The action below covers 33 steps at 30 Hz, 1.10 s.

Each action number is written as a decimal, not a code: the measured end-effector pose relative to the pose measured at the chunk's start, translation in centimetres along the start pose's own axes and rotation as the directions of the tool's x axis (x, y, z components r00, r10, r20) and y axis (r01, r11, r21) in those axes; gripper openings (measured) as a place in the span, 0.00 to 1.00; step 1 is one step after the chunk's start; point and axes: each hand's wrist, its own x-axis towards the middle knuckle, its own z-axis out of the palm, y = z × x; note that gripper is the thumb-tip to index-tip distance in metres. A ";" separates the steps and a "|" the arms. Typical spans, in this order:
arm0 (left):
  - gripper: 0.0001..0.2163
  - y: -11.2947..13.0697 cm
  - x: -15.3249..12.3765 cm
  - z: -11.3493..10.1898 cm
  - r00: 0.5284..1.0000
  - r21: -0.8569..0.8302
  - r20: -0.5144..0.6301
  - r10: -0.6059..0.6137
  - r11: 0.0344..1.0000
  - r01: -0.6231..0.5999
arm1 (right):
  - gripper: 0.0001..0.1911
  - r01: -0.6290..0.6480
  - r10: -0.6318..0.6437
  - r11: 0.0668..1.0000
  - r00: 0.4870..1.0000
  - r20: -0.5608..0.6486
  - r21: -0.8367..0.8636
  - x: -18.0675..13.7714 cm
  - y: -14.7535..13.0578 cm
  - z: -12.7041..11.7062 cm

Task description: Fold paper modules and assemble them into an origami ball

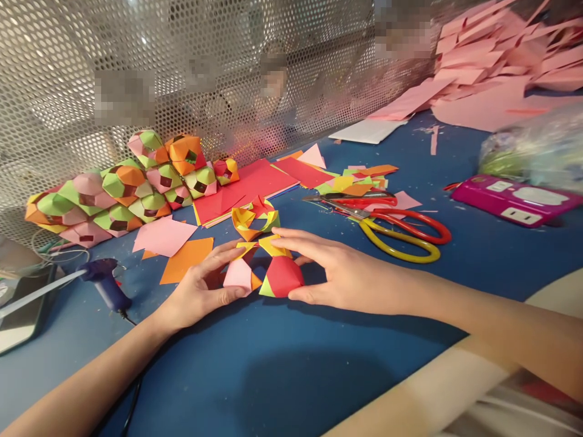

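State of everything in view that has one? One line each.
Left hand: curled, gripping pink folded paper
Right hand: curled, gripping red folded paper
Paper balls: assembled, piled up
Scissors: lying down, handles spread
Glue gun: white stick protruding, power unclear
Red sheets: stacked flat
Purple socket box: lying flat
Plastic bag: crumpled

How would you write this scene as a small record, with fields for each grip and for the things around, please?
Left grip: holds pink folded piece
Right grip: holds red-and-green folded piece
Pieces joined: cannot tell
Surface: blue table
Left side: blue glue gun
Beyond right wrist: scissors
Along mesh screen: multicoloured paper cluster
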 end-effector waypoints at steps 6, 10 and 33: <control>0.28 -0.4 0.0 0.3 1.000 0.011 -0.008 0.004 1.000 -0.004 | 0.33 -0.092 0.091 0.986 0.996 0.010 0.137 0.3 -0.9 -0.1; 0.27 -0.7 -0.2 0.8 0.998 -0.042 -0.030 0.052 0.998 -0.053 | 0.33 -0.083 0.089 0.991 0.994 -0.055 0.102 0.3 -0.8 0.6; 0.29 -0.2 -0.8 2.4 0.985 0.008 -0.146 0.094 0.996 -0.094 | 0.30 0.013 -0.013 1.000 0.987 -0.159 0.000 0.5 -0.9 2.0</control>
